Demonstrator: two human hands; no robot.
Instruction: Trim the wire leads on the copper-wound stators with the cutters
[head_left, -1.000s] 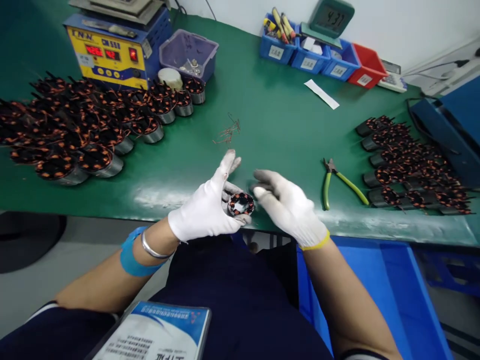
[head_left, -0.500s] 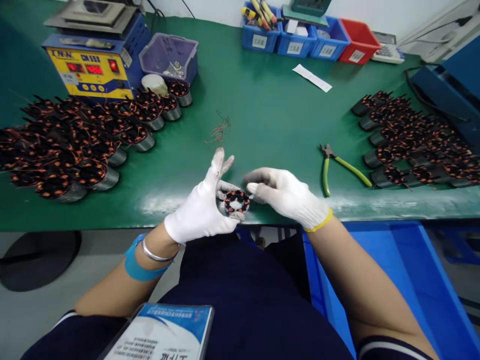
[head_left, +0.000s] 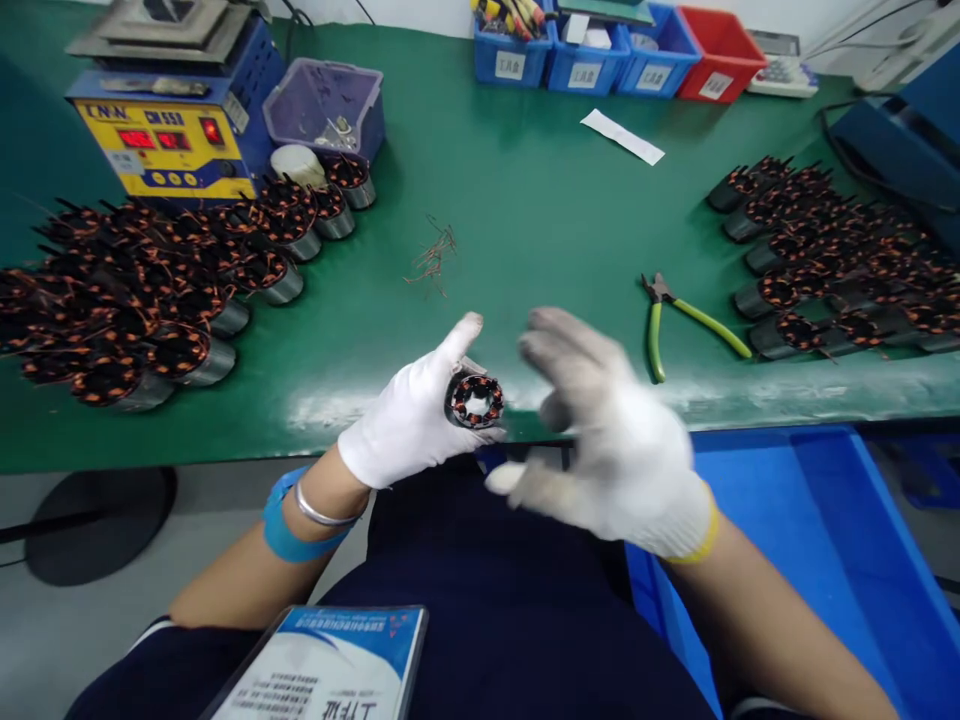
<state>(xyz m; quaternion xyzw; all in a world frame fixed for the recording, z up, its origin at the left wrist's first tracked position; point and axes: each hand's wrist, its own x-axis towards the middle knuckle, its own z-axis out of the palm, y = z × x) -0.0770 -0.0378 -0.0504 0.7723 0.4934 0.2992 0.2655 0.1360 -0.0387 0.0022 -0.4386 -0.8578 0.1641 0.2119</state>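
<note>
My left hand (head_left: 409, 420), in a white glove, is closed round a small round stator (head_left: 475, 399) wound with copper wire, held over the near edge of the green bench (head_left: 525, 220). My right hand (head_left: 607, 440), also gloved, hovers just right of the stator with its fingers spread and nothing in them; it is blurred by motion. Green-handled cutters (head_left: 679, 320) lie on the bench to the right of it.
A big heap of wound stators (head_left: 142, 290) fills the left of the bench, and another group (head_left: 832, 260) lies at the right. A yellow-and-blue instrument (head_left: 165, 130), a purple tray (head_left: 322, 105), blue bins (head_left: 577, 55), a red bin (head_left: 724, 55) and wire scraps (head_left: 433, 255) sit behind. A blue crate (head_left: 810, 560) stands below right.
My right hand has come off the stator, opened its fingers and pulled back toward me. My left hand keeps hold of the stator, turned a little.
</note>
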